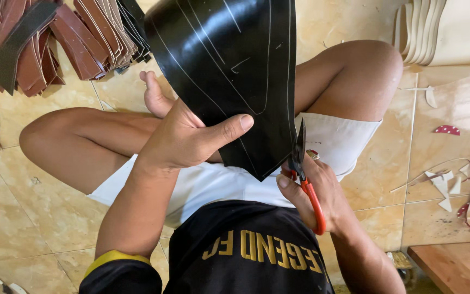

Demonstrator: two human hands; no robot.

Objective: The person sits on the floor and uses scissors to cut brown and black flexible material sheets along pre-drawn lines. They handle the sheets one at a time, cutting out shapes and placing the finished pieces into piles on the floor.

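The left hand (183,139) gripped a black sheet (229,71) marked with pale lines, held above the lap. The right hand (316,188), just beside it, clasped red-handled scissors (302,163), blades at the sheet's edge: cutting seemed underway, needing steady following of a line.

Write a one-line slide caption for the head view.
Seated cross-legged on a tiled floor, the left hand grips a marked black sheet while the right hand works red-handled scissors at its edge.
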